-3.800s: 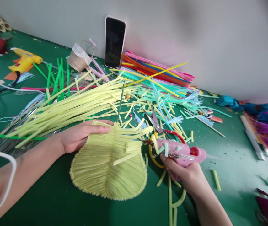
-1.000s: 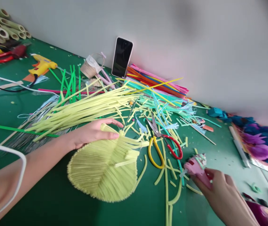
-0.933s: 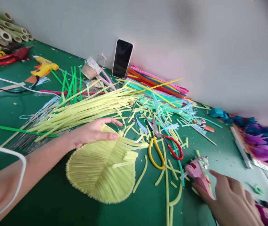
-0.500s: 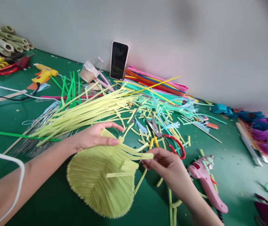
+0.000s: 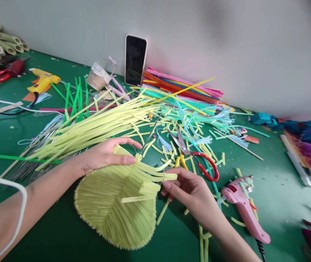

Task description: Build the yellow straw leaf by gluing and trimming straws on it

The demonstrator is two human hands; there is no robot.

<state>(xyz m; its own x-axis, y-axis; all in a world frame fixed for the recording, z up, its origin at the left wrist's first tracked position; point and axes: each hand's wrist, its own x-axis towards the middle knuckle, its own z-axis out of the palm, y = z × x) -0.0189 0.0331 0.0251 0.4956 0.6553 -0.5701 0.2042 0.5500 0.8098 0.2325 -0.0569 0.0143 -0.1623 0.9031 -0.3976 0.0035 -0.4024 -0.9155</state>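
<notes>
A leaf-shaped piece made of pale green pipe cleaners [image 5: 114, 203] hangs over the green table between my hands. My left hand [image 5: 109, 156] grips its upper end, thumb on the front near a wrapped knot, with thin wire sticking up there. Several loose strip ends reach right from the knot. At those ends my right hand [image 5: 191, 189] is closed, thumb and fingers pinching a thin wire loop [image 5: 163, 176] close to the strip tips. Short folded strips [image 5: 150, 188] lie across the leaf's right side.
Behind my hands lies a heap of pale green pipe cleaners [image 5: 101, 127]. Red-handled scissors [image 5: 204, 165] and a pink glue gun [image 5: 245, 211] lie to the right. A phone [image 5: 135, 60] leans on the wall; a yellow glue gun [image 5: 43, 82] sits left. A white cable [image 5: 21, 203] crosses my left forearm.
The view has shifted slightly, so the table items sit a little differently in the picture. Both hands keep their hold, and the leaf piece stays between them.
</notes>
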